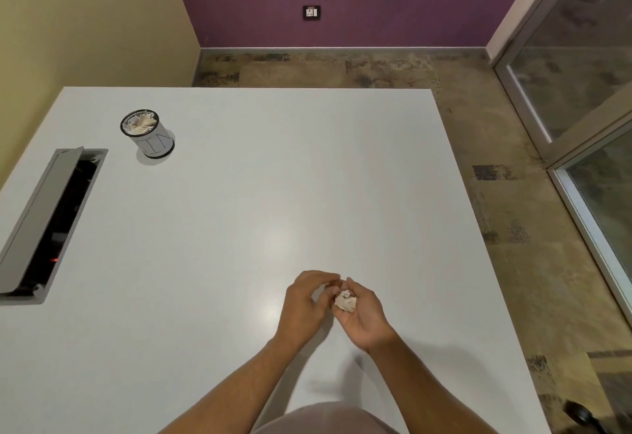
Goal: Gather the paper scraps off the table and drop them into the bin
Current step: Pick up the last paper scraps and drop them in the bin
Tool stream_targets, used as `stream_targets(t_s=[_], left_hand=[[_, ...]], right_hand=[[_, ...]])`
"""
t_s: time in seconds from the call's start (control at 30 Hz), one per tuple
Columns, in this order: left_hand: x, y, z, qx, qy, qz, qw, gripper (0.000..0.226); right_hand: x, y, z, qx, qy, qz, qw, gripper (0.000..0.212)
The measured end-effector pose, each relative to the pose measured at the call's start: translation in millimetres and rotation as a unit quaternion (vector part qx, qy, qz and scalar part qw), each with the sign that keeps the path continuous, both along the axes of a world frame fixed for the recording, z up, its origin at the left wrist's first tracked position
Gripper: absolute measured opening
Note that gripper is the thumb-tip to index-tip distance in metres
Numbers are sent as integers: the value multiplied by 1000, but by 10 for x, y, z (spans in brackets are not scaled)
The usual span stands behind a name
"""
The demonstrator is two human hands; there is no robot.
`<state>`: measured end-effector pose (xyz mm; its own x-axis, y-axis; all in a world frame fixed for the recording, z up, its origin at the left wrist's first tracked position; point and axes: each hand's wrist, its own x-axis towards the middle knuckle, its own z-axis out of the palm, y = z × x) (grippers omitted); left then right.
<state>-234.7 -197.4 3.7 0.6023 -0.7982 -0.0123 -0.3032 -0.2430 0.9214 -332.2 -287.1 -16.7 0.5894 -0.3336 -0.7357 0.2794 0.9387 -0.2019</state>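
A small bunch of white paper scraps (346, 302) lies in my right hand (359, 319), whose palm faces up with the fingers curled around the bunch. My left hand (304, 303) is right beside it, fingers curved over toward the scraps, fingertips near the top of the bunch. Both hands hover over the near middle of the white table (239, 211). The bin (147, 134), a small round cup with a black rim, stands at the far left of the table with paper scraps piled in it.
An open cable hatch (48, 221) with a raised grey flap is set into the table's left side. The table's right edge drops to a mottled floor. A glass door frame (547, 98) stands at the right.
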Motion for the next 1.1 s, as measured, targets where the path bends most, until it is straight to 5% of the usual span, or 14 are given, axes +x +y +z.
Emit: stream_targets(t_s=[0.1,0.23,0.47,0.77,0.93,1.1], left_hand=[[71,-44,-50,22,71,107,991,18],[177,-74,-197,106,65,126,984,16],[291,-137,-501,261,-95,5,961,23],[270,-318,-585,241,-207,-61,946,16],[225,-325,-535,276,-291,-103,910,16],[189,-304,-513,378,-186,-68,904,15]], right_hand=[[10,-29,16,-11,41,13,999,34],[-42,-69,28,-7,83,-1,997,34],[-207,-171,-20,8,121,-8,993,35],[-298,-260,-19,-13,127,19,992,36],[-278,-239,-9,-22,135,29,990,37],[-241,-182,17,-8,123,20,992,37]])
